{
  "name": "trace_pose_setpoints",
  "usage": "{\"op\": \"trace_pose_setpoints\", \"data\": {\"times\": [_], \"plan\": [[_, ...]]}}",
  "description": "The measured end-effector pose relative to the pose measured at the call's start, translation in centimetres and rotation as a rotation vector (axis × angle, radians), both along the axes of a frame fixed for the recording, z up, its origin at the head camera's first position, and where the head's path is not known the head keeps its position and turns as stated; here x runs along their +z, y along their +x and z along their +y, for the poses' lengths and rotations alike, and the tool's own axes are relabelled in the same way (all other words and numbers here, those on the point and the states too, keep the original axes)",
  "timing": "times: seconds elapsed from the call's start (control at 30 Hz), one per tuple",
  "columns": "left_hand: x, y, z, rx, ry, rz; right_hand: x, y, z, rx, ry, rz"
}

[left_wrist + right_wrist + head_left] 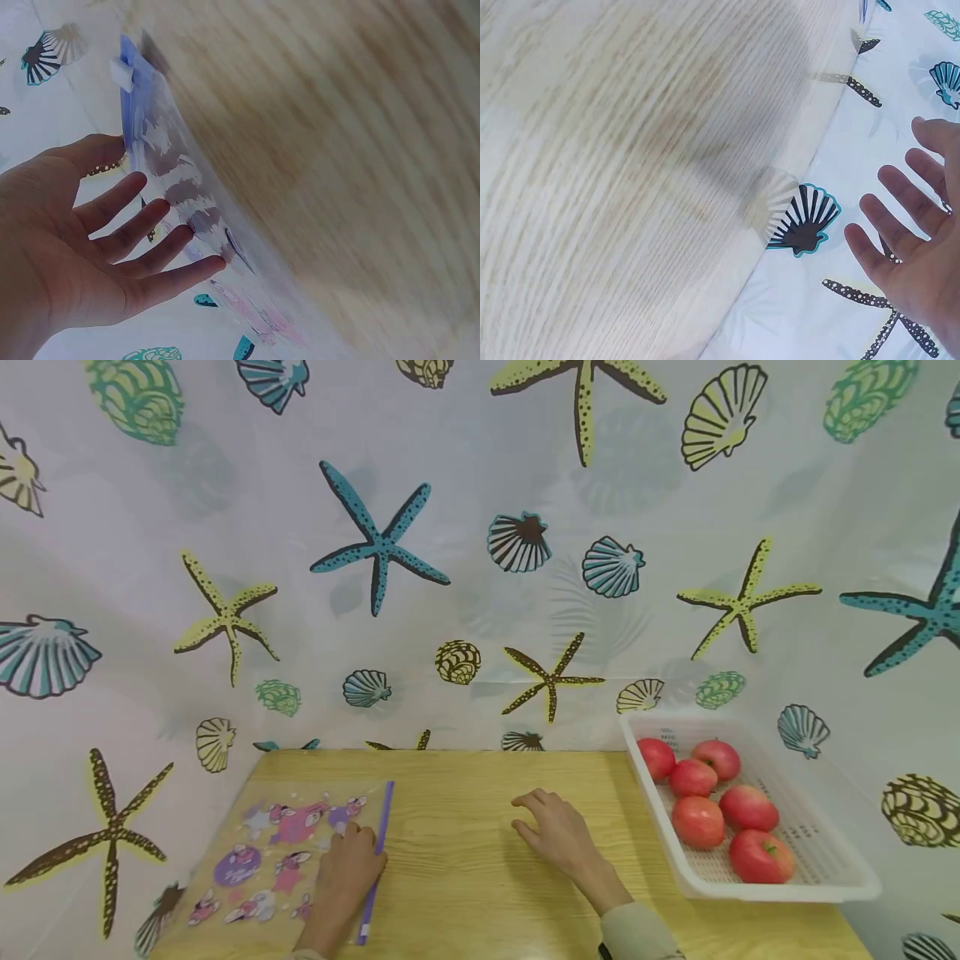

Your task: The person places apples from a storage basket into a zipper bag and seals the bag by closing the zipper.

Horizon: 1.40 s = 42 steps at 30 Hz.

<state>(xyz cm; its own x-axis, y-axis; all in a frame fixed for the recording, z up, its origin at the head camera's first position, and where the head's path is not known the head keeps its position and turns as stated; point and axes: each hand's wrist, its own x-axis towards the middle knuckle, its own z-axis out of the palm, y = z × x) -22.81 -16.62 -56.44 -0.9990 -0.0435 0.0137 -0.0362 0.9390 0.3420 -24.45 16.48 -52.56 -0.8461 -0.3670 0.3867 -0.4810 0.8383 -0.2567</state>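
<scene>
A clear zip bag (pixel 251 860) with pink and purple cartoon prints lies flat at the left of the table, its purple zip edge (pixel 377 860) facing the middle. Over that edge is my left hand (pixel 347 870). In the left wrist view the left hand's fingers are loosely extended, their tips right at the bag (pixel 180 165), and the thumb is by the purple strip with its white slider (pixel 121 75). My right hand (pixel 558 833) holds nothing and is held over the wooden table right of centre. Its fingers (pixel 889 229) are spread and relaxed in the right wrist view.
At the right stands a white plastic basket (pixel 663 852) with several red apples (pixel 697 822) in it. A white sheet (pixel 465 602) printed with starfish and shells hangs behind the wooden table (pixel 450 810) and at its sides.
</scene>
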Motion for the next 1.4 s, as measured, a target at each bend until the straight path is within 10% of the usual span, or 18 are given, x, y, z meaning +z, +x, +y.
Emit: {"op": "trace_pose_setpoints", "data": {"times": [0.73,1.4], "plan": [[0.2,-0.4,0.2,-0.038,-0.074,0.070,0.1,0.1,1.6,-0.035,0.012,0.034],[3.2,-0.7,1.3,-0.002,0.375,0.035,0.4,0.6,2.0,-0.042,-0.064,-0.031]]}}
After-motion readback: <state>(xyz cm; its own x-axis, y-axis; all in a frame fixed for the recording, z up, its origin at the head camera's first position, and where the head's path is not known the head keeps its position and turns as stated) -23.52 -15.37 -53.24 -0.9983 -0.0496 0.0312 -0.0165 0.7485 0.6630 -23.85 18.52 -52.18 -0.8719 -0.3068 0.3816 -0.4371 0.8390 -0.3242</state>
